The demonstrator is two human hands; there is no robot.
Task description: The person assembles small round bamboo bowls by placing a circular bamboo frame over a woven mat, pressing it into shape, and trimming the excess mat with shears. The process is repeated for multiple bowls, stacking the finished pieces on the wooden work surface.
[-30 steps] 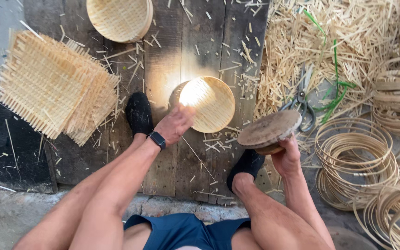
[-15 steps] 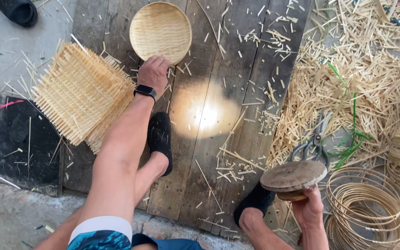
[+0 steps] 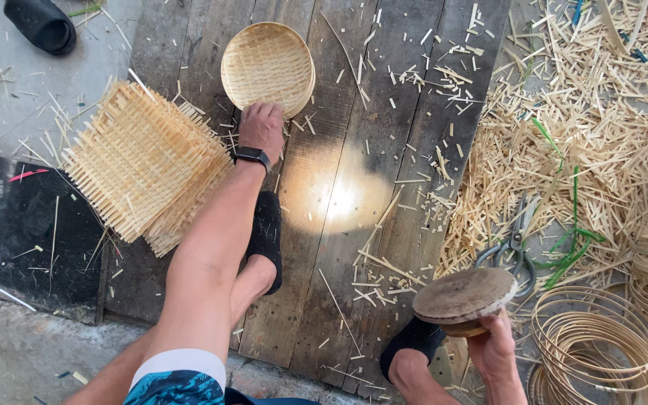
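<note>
Here the left hand [image 3: 262, 129] lay on the boards [image 3: 354, 195] with fingers curled, touching the near rim of the round basket [image 3: 268, 67]; whether it gripped the rim I could not tell. The basket sat at the far end of the boards, just beside the stack of woven mats [image 3: 144, 169]. The right hand [image 3: 493, 349] was closed under a round wooden disc [image 3: 465, 294], holding it near the shears [image 3: 515, 244] and the coiled rings [image 3: 594, 341].
</note>
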